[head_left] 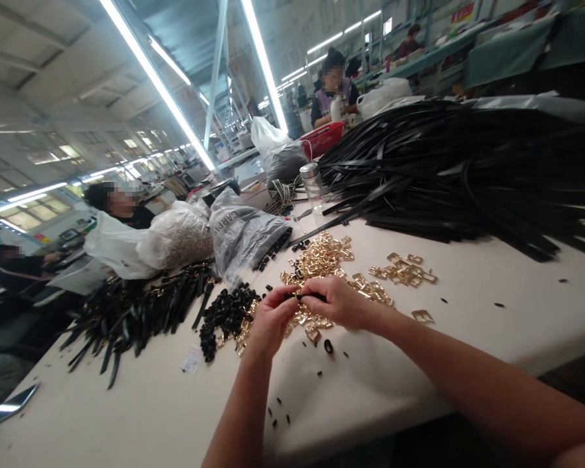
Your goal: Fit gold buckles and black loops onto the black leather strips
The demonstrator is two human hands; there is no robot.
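My left hand [275,316] and my right hand [335,301] meet above a pile of gold buckles [322,255], fingertips pinched close together. A short black piece [316,296] shows between the fingers of my right hand. What my left fingertips pinch is too small to make out. Left of my hands lies a heap of small black loops [227,313]. One black ring [328,346] rests on the table just below my right hand. More gold buckles [404,269] are spread to the right.
Long black straps [448,162] cover the table's back right. Short black straps [136,312] lie left, beside white plastic bags [127,244] and a grey bag [246,227]. A glass jar [312,188] stands behind the buckles. A phone [10,408] lies far left. Several people sit beyond.
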